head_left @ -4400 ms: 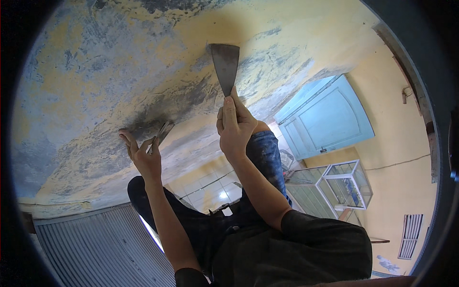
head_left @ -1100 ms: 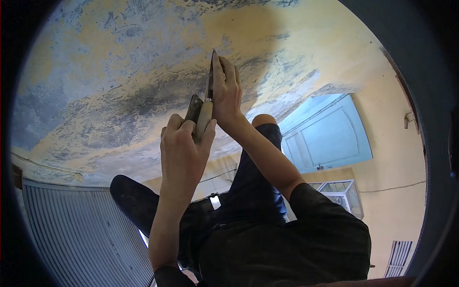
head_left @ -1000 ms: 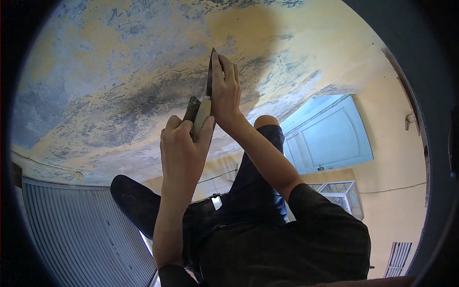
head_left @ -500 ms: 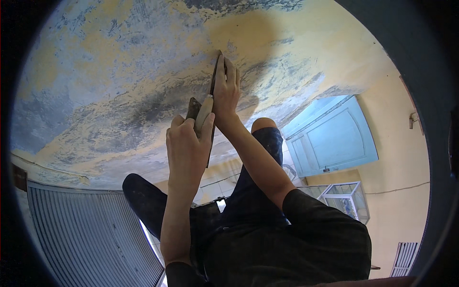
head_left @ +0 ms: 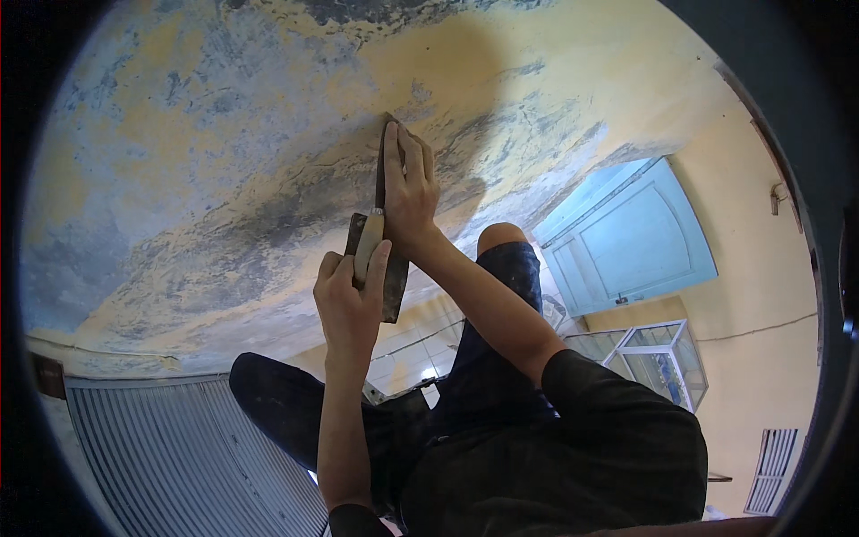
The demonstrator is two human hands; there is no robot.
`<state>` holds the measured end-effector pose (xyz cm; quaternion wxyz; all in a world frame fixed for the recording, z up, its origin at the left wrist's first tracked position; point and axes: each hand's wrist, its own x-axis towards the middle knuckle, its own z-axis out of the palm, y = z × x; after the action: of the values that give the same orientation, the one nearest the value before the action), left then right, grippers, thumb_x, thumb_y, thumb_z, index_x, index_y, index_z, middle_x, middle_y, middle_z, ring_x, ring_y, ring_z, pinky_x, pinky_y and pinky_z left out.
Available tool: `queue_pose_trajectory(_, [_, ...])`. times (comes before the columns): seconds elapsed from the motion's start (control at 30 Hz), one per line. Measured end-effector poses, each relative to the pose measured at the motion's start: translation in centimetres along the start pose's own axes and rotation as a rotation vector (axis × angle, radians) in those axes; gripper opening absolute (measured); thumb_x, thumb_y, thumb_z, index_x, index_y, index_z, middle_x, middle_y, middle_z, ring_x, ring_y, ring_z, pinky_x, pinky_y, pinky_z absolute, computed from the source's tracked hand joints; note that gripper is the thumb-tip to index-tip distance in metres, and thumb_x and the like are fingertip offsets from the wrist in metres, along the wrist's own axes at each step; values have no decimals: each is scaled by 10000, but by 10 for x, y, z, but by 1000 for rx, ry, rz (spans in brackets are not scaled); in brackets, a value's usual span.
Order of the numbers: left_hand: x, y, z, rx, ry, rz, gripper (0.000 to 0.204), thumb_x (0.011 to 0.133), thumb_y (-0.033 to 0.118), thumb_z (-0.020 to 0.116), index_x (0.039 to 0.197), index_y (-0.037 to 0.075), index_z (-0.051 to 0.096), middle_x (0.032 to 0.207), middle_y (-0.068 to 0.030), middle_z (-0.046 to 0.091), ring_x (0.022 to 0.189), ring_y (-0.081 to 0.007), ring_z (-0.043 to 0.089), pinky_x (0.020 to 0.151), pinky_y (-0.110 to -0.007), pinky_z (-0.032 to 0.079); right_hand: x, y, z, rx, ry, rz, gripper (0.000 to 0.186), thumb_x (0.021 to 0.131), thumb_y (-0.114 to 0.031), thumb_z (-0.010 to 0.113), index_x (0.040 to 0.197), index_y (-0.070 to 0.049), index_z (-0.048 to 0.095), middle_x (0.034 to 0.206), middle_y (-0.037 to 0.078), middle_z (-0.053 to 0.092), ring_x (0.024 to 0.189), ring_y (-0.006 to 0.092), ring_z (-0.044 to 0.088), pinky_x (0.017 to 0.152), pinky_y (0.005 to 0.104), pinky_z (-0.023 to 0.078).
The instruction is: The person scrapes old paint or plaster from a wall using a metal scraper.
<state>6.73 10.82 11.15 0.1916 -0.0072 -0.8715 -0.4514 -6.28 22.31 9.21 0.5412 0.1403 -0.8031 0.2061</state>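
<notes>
My left hand (head_left: 352,295) is closed around the pale handle (head_left: 367,247) of a metal scraper and a wider, dark flat tool (head_left: 390,304) lying alongside it. The scraper's narrow dark blade (head_left: 381,166) reaches up to the mottled, flaking wall surface (head_left: 179,161). My right hand (head_left: 412,188) lies along that blade with its fingers stretched out and flat, the tips near the blade's upper end. How much of the blade touches the wall is hidden by the fingers.
My bent legs (head_left: 273,398) are below the wall. A light blue panelled door (head_left: 626,242) stands at the right, with a glass display case (head_left: 653,362) below it. A corrugated shutter (head_left: 170,447) fills the lower left, and a louvred vent (head_left: 769,470) sits at the lower right.
Earlier my hands were apart, each with a tool; they came together, my right fingers onto the blade. In the last half second both hands and tools shifted slightly down.
</notes>
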Motion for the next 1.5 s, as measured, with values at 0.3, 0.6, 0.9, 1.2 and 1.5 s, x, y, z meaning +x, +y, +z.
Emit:
queue_pose_trajectory(0.3, [4, -20, 22, -114, -35, 18, 419, 968, 267, 742, 757, -84, 657, 709, -132, 515, 596, -247, 494, 564, -413, 391, -6, 14, 14, 13, 60, -29, 508, 862, -58, 624, 1358, 56, 632, 1343, 223, 616, 1217, 387, 624, 979, 440, 567])
queue_pose_trajectory(0.6, [-2, -16, 48, -182, -16, 10, 386, 1004, 254, 694, 830, -91, 682, 721, -136, 555, 616, -238, 529, 569, -402, 403, -2, 29, 7, 37, 72, -71, 461, 834, -69, 671, 1288, -2, 706, 1387, 168, 628, 1228, 378, 624, 1021, 462, 560])
queue_pose_trajectory(0.9, [-6, -7, 56, -217, 17, -35, 336, 983, 233, 721, 844, -72, 692, 728, -138, 562, 638, -249, 548, 583, -403, 424, -2, 34, 5, 73, 50, -93, 459, 823, -85, 695, 1276, -16, 717, 1372, 151, 637, 1243, 376, 611, 1057, 504, 546])
queue_pose_trajectory(1.2, [-6, -13, 53, -190, 13, -66, 332, 995, 230, 706, 850, -69, 695, 748, -132, 576, 631, -245, 557, 582, -398, 426, -1, 29, 8, 60, 61, -89, 439, 820, -73, 699, 1253, -5, 729, 1350, 161, 639, 1241, 376, 610, 1065, 519, 539])
queue_pose_trajectory(1.5, [-2, -16, 56, -172, -1, -49, 330, 994, 236, 704, 891, -78, 695, 760, -144, 567, 650, -259, 556, 595, -400, 432, -1, 34, 14, 27, 91, -118, 435, 836, -87, 684, 1261, -8, 729, 1328, 157, 660, 1201, 383, 636, 1045, 517, 550])
